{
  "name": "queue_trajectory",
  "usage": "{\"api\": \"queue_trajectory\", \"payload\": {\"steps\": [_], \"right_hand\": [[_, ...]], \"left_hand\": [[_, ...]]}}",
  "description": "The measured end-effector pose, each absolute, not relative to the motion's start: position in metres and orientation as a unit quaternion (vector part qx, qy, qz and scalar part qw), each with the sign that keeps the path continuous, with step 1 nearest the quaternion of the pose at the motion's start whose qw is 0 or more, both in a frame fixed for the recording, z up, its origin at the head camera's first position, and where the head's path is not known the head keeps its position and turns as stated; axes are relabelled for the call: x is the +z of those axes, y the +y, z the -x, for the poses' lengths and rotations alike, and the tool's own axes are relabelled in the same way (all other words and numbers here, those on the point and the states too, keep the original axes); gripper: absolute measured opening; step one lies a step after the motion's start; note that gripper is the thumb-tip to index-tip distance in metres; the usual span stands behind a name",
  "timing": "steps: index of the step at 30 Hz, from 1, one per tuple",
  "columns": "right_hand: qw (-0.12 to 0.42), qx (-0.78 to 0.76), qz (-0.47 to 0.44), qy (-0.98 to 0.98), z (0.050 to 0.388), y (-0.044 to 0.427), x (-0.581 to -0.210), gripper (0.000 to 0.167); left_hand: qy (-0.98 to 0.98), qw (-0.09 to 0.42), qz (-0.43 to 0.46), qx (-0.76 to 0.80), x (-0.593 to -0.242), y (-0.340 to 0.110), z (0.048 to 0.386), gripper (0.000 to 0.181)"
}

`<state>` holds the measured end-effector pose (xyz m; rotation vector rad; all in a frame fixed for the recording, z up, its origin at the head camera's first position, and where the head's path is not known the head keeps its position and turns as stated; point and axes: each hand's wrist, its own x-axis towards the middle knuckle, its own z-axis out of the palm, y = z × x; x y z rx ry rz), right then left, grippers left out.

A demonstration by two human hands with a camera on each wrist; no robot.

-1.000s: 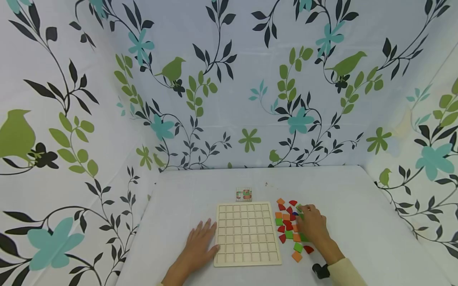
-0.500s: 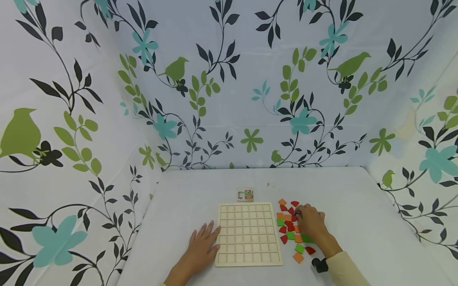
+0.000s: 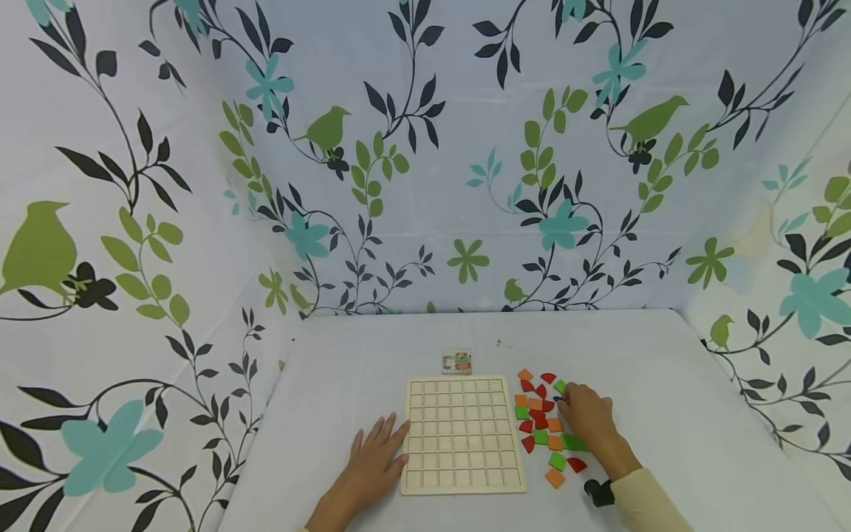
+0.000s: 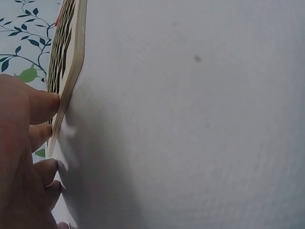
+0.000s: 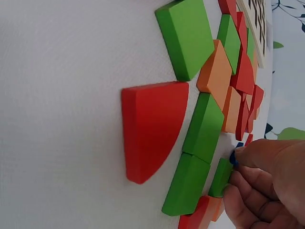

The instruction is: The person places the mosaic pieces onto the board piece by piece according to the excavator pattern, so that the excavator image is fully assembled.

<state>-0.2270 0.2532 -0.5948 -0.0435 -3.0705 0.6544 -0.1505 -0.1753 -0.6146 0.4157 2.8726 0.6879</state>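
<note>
A square wooden grid board lies flat on the white table. My left hand rests beside it with spread fingers, the tips touching its left edge; the left wrist view shows finger and thumb against the board's side. Among colored blocks right of the board, my right hand pinches a small dark blue block between thumb and fingers. Its exact shape is mostly hidden. Close by lie green blocks, a red quarter-circle block and orange blocks.
A small pattern card lies behind the board. Near my right sleeve sits a black object. More red, orange and green blocks spread along the board's right side. A patterned cloth hangs behind the table.
My right hand first moves left onto the blue block, then slightly right with it, uncovering a green block at the back. My left hand stays at the board's edge.
</note>
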Motion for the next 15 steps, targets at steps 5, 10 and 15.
{"api": "queue_trajectory", "payload": {"steps": [5, 10, 15], "right_hand": [[0.0, 0.191, 0.023, -0.981, 0.2268, 0.2523, -0.5975, 0.029], [0.0, 0.193, -0.012, -0.981, 0.2216, 0.2508, -0.593, 0.035], [0.008, 0.196, -0.068, -0.978, 0.2242, 0.2536, -0.5913, 0.025]], "left_hand": [[0.958, 0.085, -0.141, 0.236, -0.6146, -0.1761, 0.1505, 0.059], [0.956, 0.093, -0.145, 0.238, -0.6125, -0.1766, 0.1503, 0.06], [0.958, 0.088, -0.141, 0.233, -0.6108, -0.1769, 0.1509, 0.059]]}}
